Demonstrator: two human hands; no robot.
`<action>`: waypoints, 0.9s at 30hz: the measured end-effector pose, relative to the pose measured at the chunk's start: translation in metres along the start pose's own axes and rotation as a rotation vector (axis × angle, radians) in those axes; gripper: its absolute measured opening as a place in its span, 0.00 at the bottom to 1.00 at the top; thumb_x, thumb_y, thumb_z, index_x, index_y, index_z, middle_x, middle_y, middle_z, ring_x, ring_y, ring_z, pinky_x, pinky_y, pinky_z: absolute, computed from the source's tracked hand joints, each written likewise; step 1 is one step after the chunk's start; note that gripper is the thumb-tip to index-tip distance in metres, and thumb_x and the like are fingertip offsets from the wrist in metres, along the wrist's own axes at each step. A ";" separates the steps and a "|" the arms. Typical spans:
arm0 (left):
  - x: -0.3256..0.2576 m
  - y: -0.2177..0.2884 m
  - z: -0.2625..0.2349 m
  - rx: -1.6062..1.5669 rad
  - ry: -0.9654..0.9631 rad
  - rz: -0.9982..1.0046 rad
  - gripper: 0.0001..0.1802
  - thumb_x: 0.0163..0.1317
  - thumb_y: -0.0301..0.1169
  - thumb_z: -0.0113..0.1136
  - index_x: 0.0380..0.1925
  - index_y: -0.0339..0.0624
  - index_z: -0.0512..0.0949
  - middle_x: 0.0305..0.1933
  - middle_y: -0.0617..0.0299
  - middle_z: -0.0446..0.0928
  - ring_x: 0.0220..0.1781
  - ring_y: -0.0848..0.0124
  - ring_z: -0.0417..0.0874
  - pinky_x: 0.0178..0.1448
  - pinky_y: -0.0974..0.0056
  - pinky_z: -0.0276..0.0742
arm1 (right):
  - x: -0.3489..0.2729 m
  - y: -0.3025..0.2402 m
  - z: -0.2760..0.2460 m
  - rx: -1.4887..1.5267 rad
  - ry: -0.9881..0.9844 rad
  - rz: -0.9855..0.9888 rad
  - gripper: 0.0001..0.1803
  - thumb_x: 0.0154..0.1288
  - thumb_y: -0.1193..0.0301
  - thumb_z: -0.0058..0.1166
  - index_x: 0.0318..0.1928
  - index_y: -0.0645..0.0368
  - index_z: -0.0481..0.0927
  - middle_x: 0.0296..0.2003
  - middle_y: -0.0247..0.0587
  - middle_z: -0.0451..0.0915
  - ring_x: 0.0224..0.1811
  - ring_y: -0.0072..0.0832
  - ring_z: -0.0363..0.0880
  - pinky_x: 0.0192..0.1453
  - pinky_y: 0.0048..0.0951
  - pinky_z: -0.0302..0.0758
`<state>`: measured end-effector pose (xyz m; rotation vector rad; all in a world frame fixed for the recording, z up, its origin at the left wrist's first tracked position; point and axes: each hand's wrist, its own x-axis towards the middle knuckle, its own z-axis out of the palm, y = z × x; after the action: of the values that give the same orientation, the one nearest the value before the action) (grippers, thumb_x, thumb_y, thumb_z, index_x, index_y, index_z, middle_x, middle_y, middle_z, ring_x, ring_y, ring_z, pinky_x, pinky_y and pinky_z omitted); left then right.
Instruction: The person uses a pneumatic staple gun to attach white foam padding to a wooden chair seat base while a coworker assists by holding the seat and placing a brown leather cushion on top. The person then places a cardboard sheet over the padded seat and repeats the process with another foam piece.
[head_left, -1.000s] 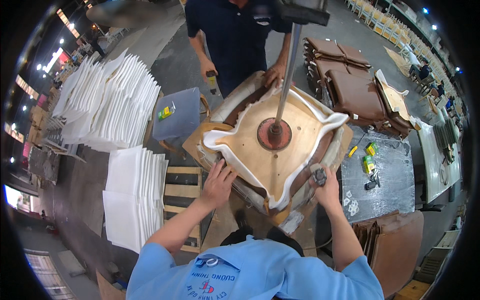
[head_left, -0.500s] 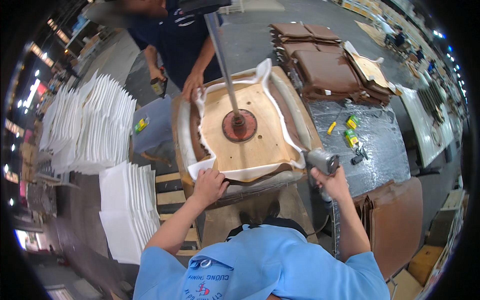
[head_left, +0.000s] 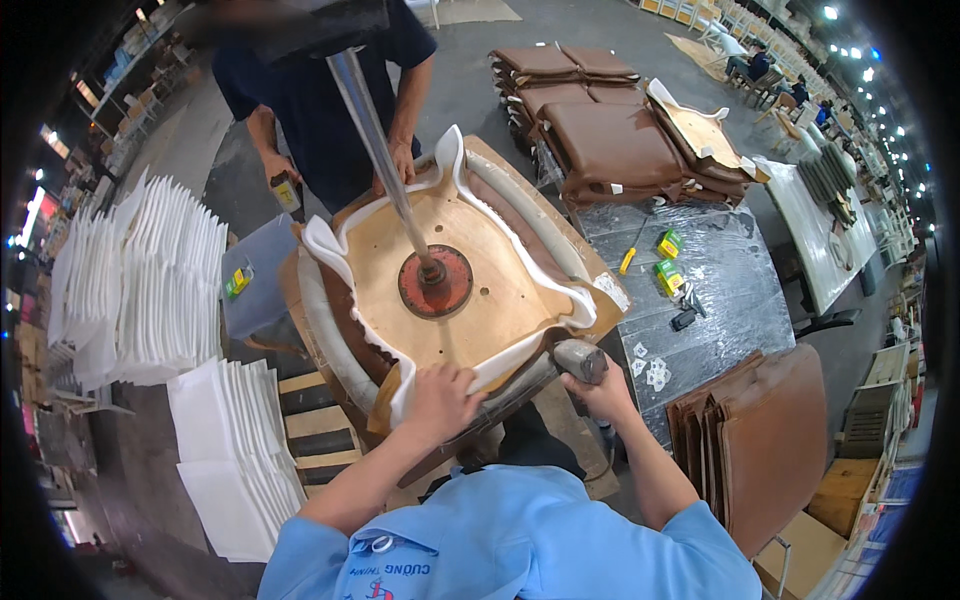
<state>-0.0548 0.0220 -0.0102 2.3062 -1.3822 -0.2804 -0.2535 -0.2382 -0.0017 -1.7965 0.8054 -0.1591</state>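
A wooden seat panel (head_left: 500,310) lies underside up, pinned in its middle by a red round press foot (head_left: 436,282) on a metal rod. White padding (head_left: 330,250) and brown cover material (head_left: 350,330) stand up around its edge. My left hand (head_left: 440,402) is at the near edge, its fingers curled over the padding and cover. My right hand (head_left: 603,393) is wrapped round a grey staple gun (head_left: 580,362), whose nose is at the near right corner of the seat.
Across from me a co-worker's hand (head_left: 282,172) holds a tool beside the seat. Stacked brown cushions (head_left: 610,140) sit on a plastic-wrapped table (head_left: 740,270) with small green-yellow boxes (head_left: 668,270). White sheets (head_left: 150,280) stand at left, brown panels (head_left: 770,430) at lower right.
The seat has turned under the press and appears further left. My staple gun has moved from the right side to the near right corner. My left hand stays at the near edge.
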 end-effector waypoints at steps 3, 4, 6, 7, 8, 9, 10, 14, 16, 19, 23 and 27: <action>0.049 0.029 0.012 -0.099 0.017 0.069 0.19 0.67 0.46 0.74 0.47 0.43 0.87 0.44 0.52 0.83 0.53 0.51 0.84 0.58 0.45 0.77 | 0.000 0.004 0.001 0.048 -0.013 -0.074 0.35 0.65 0.69 0.81 0.71 0.59 0.82 0.63 0.44 0.88 0.65 0.33 0.87 0.73 0.37 0.80; 0.062 0.034 0.020 -0.077 -0.019 0.054 0.19 0.67 0.46 0.74 0.46 0.43 0.87 0.44 0.52 0.83 0.53 0.51 0.84 0.57 0.45 0.77 | -0.001 0.000 0.002 0.057 -0.029 -0.059 0.35 0.65 0.69 0.80 0.71 0.59 0.81 0.63 0.44 0.88 0.65 0.33 0.87 0.73 0.37 0.80; 0.079 0.035 0.034 -0.061 -0.068 0.028 0.18 0.68 0.46 0.74 0.44 0.42 0.86 0.44 0.52 0.82 0.52 0.50 0.83 0.57 0.44 0.77 | -0.001 -0.011 0.001 0.078 -0.060 -0.028 0.35 0.65 0.71 0.80 0.71 0.59 0.81 0.62 0.44 0.88 0.65 0.33 0.86 0.73 0.36 0.80; 0.088 0.036 0.041 -0.070 -0.077 0.029 0.18 0.68 0.45 0.73 0.43 0.42 0.86 0.43 0.51 0.82 0.50 0.49 0.83 0.56 0.44 0.76 | 0.000 -0.011 -0.003 0.070 -0.100 -0.024 0.36 0.67 0.70 0.78 0.73 0.62 0.79 0.65 0.45 0.86 0.67 0.31 0.84 0.75 0.36 0.78; 0.095 0.035 0.047 -0.080 -0.086 0.029 0.17 0.69 0.45 0.73 0.41 0.42 0.85 0.43 0.51 0.81 0.49 0.48 0.83 0.56 0.43 0.76 | 0.001 -0.011 -0.005 0.051 -0.109 -0.017 0.36 0.67 0.70 0.78 0.73 0.62 0.78 0.65 0.45 0.86 0.67 0.31 0.84 0.75 0.36 0.78; 0.101 0.034 0.052 -0.089 -0.082 0.056 0.16 0.69 0.43 0.73 0.40 0.42 0.85 0.41 0.51 0.81 0.47 0.48 0.83 0.55 0.43 0.76 | 0.002 -0.011 -0.007 0.032 -0.120 -0.010 0.36 0.68 0.70 0.77 0.73 0.62 0.78 0.65 0.45 0.86 0.67 0.31 0.84 0.75 0.36 0.78; 0.106 0.032 0.057 -0.095 -0.076 0.083 0.15 0.69 0.42 0.73 0.38 0.41 0.84 0.40 0.50 0.81 0.46 0.48 0.83 0.54 0.43 0.76 | 0.004 -0.012 -0.008 0.015 -0.132 -0.007 0.36 0.68 0.70 0.77 0.73 0.62 0.78 0.64 0.45 0.86 0.67 0.32 0.84 0.75 0.36 0.78; 0.124 0.021 0.071 -0.176 -0.008 0.165 0.11 0.67 0.35 0.72 0.32 0.40 0.82 0.34 0.50 0.80 0.43 0.47 0.83 0.49 0.44 0.77 | 0.011 -0.012 -0.010 -0.038 -0.124 -0.049 0.37 0.66 0.72 0.79 0.74 0.59 0.78 0.64 0.48 0.87 0.66 0.38 0.87 0.72 0.38 0.80; 0.121 0.021 0.074 -0.221 0.037 0.188 0.10 0.65 0.33 0.72 0.30 0.41 0.81 0.33 0.51 0.79 0.42 0.48 0.83 0.48 0.45 0.77 | 0.012 -0.012 -0.012 -0.068 -0.146 -0.077 0.37 0.66 0.71 0.79 0.74 0.59 0.78 0.64 0.49 0.87 0.67 0.39 0.87 0.71 0.38 0.81; 0.121 0.018 0.073 -0.268 0.085 0.238 0.10 0.65 0.31 0.72 0.28 0.41 0.81 0.33 0.52 0.79 0.41 0.48 0.82 0.48 0.46 0.76 | 0.012 -0.015 -0.010 -0.086 -0.162 -0.063 0.37 0.67 0.71 0.78 0.74 0.58 0.77 0.64 0.50 0.87 0.66 0.40 0.88 0.71 0.39 0.81; 0.117 0.018 0.068 -0.299 0.132 0.279 0.09 0.64 0.30 0.72 0.28 0.41 0.82 0.33 0.53 0.79 0.40 0.49 0.80 0.49 0.47 0.76 | 0.007 -0.023 -0.009 -0.077 -0.202 0.022 0.38 0.68 0.70 0.77 0.75 0.57 0.76 0.63 0.51 0.88 0.66 0.41 0.88 0.71 0.39 0.81; 0.111 0.014 0.066 -0.250 0.104 0.188 0.09 0.66 0.34 0.72 0.31 0.42 0.85 0.35 0.54 0.81 0.43 0.51 0.81 0.52 0.47 0.75 | 0.009 -0.027 -0.008 -0.124 -0.250 0.079 0.38 0.68 0.69 0.77 0.76 0.57 0.75 0.62 0.51 0.88 0.67 0.40 0.88 0.72 0.39 0.80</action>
<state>-0.0381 -0.0976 -0.0564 1.9469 -1.4136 -0.2550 -0.2382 -0.2456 0.0225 -1.8526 0.7172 0.1678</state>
